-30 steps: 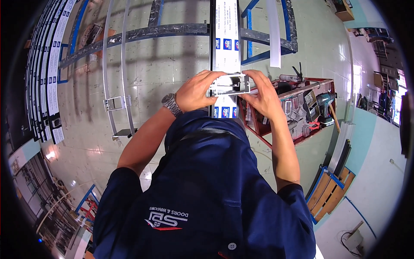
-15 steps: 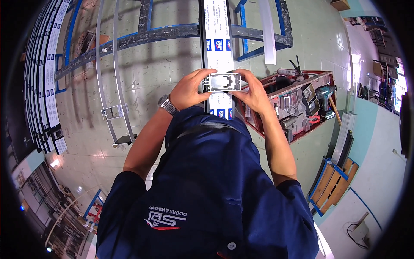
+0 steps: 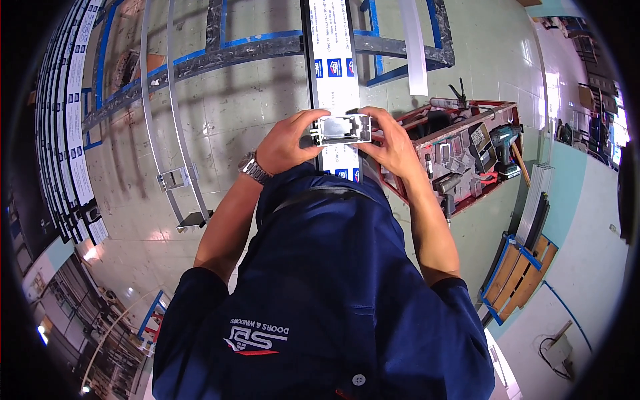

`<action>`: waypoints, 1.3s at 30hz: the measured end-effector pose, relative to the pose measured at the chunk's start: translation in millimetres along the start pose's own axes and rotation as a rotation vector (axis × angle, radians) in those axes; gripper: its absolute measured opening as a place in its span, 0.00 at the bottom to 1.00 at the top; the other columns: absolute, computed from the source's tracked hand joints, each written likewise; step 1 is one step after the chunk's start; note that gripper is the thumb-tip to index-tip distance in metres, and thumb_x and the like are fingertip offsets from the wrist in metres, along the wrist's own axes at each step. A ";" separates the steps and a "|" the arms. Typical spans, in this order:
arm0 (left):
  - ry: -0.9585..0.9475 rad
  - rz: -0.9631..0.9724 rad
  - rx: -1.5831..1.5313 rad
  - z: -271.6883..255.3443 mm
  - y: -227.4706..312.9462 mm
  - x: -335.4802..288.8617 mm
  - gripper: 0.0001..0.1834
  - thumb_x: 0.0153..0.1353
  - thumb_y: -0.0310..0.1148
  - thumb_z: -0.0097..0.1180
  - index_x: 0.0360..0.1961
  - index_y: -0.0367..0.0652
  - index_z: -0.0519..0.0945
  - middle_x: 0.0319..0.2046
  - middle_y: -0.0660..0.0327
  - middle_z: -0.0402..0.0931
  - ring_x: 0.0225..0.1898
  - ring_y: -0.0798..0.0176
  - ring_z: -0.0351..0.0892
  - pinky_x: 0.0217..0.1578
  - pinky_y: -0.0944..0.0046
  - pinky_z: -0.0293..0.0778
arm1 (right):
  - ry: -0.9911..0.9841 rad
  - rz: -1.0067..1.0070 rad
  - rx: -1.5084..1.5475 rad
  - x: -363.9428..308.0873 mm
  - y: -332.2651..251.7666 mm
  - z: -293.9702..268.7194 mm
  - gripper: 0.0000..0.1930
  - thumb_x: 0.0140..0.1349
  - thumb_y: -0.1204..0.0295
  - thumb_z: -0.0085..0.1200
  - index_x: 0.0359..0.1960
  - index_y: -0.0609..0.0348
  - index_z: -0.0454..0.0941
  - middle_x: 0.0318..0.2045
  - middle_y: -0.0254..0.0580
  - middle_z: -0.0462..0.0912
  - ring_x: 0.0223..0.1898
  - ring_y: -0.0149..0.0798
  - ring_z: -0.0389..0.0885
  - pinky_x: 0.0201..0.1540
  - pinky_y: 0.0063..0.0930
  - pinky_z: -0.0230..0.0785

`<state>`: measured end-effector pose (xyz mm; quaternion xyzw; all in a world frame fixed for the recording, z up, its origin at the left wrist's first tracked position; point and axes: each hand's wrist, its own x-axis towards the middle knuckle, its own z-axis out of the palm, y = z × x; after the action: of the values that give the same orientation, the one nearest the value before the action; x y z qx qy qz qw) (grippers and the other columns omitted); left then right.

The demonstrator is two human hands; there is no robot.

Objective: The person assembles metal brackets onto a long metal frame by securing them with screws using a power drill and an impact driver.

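A short silver metal profile piece (image 3: 319,141), box-shaped with an open, stepped inside, is held crosswise in front of me. My left hand (image 3: 285,144) is closed on its left end, index finger along the upper edge and thumb below. The fingers and thumb of my right hand (image 3: 395,143) pinch its right end. Directly behind and under the piece runs a long profile (image 3: 335,40) wrapped in white printed film with a dark side edge. Its near end reaches close to my waist. I cannot tell whether the piece touches it.
Blue-edged metal trestles (image 3: 267,48) stand ahead. A red-framed tool box (image 3: 467,153) with a cordless drill (image 3: 505,148) and small metal parts sits at right. At left are a thin aluminium frame (image 3: 175,120) and several film-covered profiles (image 3: 73,133). Wooden boards (image 3: 523,283) lie at lower right.
The metal piece remains between both hands, tilted slightly differently. My left hand has shifted a little left and its thumb has moved lower. The view has shifted slightly.
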<state>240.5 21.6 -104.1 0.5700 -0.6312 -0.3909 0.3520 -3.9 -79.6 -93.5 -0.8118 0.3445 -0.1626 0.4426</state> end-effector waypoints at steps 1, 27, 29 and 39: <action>-0.001 -0.001 0.001 0.6 -0.9 0.2 0.33 0.50 0.27 0.67 0.60 0.44 0.73 0.56 0.51 0.77 0.56 0.47 0.77 0.57 0.55 0.74 | 0.001 0.012 0.034 -0.5 0.2 0.0 0.32 0.51 0.72 0.71 0.58 0.59 0.70 0.53 0.49 0.78 0.56 0.53 0.79 0.57 0.39 0.73; -0.020 -0.024 0.011 0.0 -2.0 0.2 0.37 0.51 0.29 0.72 0.64 0.47 0.73 0.58 0.54 0.78 0.59 0.51 0.78 0.58 0.57 0.74 | -0.025 -0.012 0.096 -0.8 0.0 -5.9 0.30 0.51 0.77 0.67 0.57 0.56 0.70 0.53 0.49 0.75 0.56 0.56 0.77 0.57 0.42 0.72; -0.020 -0.013 0.008 0.3 -1.8 1.3 0.36 0.52 0.30 0.72 0.64 0.49 0.72 0.57 0.52 0.78 0.58 0.47 0.78 0.57 0.55 0.76 | -0.023 -0.014 0.119 1.0 -1.7 -8.8 0.30 0.51 0.77 0.67 0.57 0.56 0.70 0.53 0.49 0.75 0.56 0.56 0.77 0.57 0.42 0.72; -0.058 -0.069 0.041 1.6 -1.9 3.9 0.37 0.52 0.28 0.72 0.64 0.45 0.72 0.56 0.54 0.79 0.57 0.54 0.80 0.58 0.59 0.74 | -0.018 -0.050 0.051 0.0 6.1 -7.0 0.30 0.52 0.76 0.67 0.57 0.57 0.69 0.54 0.50 0.76 0.57 0.58 0.76 0.58 0.43 0.71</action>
<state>239.5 17.8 -106.5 0.5870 -0.6291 -0.4060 0.3080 -10.4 -86.1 -94.7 -0.8101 0.3158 -0.1748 0.4621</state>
